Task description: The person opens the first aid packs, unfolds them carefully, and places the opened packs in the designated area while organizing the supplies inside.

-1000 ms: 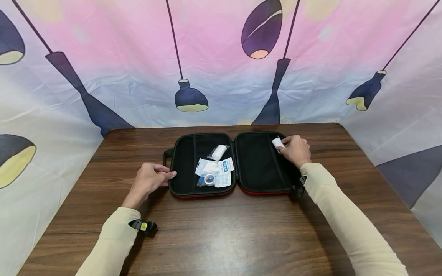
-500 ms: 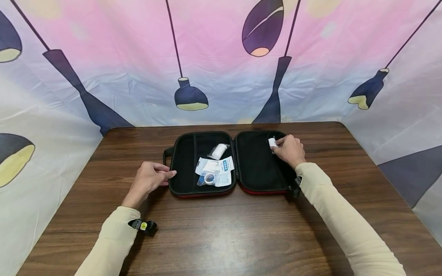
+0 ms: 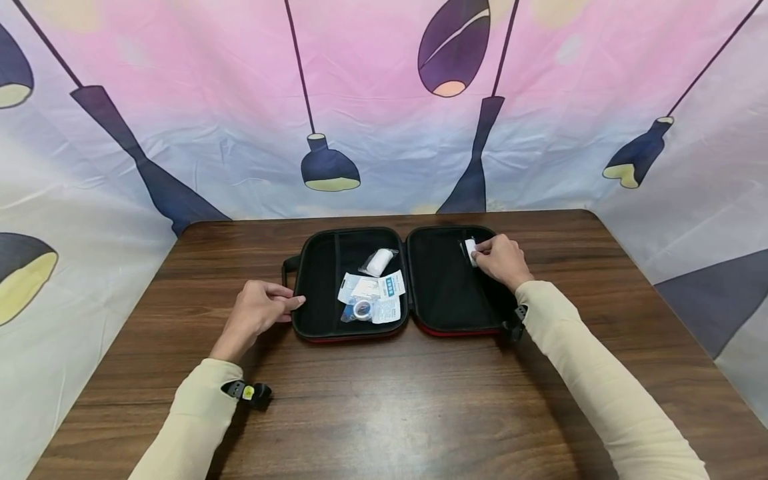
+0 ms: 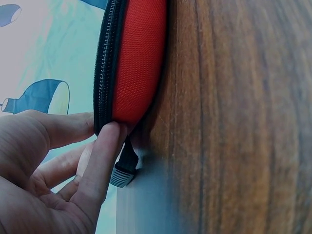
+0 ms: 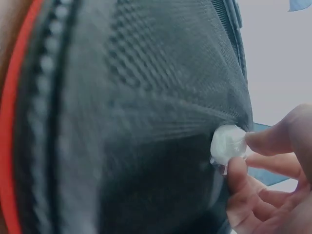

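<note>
An open black-lined first-aid case with a red shell lies flat on the table, its two halves side by side. At its left front corner my left hand pinches the zippered edge between thumb and fingers. My right hand pinches a white bandage roll in clear wrap over the right half. In the right wrist view the bandage roll sits at the edge of the mesh pocket, whose netting is stretched toward it.
In the left half lie another wrapped white roll, several white-and-blue packets and a ring-shaped tape roll. A black handle sticks out on the left. Behind the wooden table hangs a printed cloth.
My right hand has shifted left with the bandage roll, which now stands more upright at the right half's pocket edge. My left hand stays on the case's corner.
</note>
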### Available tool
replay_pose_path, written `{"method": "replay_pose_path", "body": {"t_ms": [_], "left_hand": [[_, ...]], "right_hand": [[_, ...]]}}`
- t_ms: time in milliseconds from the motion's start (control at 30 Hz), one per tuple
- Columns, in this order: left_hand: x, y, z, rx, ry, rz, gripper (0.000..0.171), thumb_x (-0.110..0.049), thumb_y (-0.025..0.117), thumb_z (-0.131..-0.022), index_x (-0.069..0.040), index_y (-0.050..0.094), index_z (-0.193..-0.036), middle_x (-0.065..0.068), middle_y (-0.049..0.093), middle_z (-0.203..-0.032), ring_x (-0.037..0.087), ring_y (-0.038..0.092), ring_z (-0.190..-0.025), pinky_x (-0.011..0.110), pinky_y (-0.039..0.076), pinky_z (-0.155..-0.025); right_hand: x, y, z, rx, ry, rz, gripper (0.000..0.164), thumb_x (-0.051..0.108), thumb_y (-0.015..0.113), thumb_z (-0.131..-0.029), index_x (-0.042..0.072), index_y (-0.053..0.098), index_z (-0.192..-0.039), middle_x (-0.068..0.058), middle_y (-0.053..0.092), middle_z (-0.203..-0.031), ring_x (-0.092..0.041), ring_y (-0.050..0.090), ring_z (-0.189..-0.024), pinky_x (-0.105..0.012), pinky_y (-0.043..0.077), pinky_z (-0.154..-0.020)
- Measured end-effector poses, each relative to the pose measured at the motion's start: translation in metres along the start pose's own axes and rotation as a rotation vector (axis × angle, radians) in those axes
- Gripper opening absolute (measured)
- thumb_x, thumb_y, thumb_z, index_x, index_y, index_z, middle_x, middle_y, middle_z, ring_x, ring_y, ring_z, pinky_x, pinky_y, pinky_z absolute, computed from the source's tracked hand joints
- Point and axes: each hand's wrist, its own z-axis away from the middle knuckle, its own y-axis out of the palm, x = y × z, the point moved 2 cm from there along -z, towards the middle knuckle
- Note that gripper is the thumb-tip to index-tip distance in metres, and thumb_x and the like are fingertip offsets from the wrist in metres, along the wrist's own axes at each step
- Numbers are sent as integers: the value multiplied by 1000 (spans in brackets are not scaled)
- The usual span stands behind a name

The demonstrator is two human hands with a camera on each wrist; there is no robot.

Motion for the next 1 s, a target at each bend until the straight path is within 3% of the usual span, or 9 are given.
{"method": "replay_pose_path", "body": {"t_ms": [167,400,633,867,1000], "left_hand": [[0,-1,0,-10,-6,-8,38,-23,75,-94,7,70,-117,25,70,-113,22,75,-81,35,63,-73],[-1,-1,0,-5,-6,-14,38,-24,74,-95,6,70,-119,25,69,-116,23,75,-84,36,62,-76],[-1,-1,0,-4,-8,-9,38,-23,75,-95,6,70,-118,25,69,-115,22,75,-83,35,62,-75],[-1,-1,1,-6,-11,-14,38,-23,74,-95,6,70,-118,25,69,-115,22,75,-82,35,62,-74],[-1,0,1,-7,-18,-8,36,-23,74,-95,6,71,-117,24,70,-113,21,75,-81,34,62,-72]], "right_hand": [[3,3,-1,-1,-6,-13,37,21,57,-102,-3,67,-129,-24,67,-125,-42,59,-117,-62,40,-105],[-3,-4,1,-8,2,-86,35,20,53,-105,-4,68,-126,-25,69,-112,-33,70,-87,-50,56,-81],[-3,-1,0,7,15,-107,33,17,55,-104,-4,67,-128,-26,68,-117,-32,71,-88,-48,58,-80],[5,6,0,25,25,-97,36,16,54,-104,-2,65,-133,-24,69,-117,-27,69,-84,-35,55,-67],[4,3,1,34,18,-82,36,16,52,-105,-3,64,-133,-25,69,-115,-28,70,-84,-38,56,-69]]}}
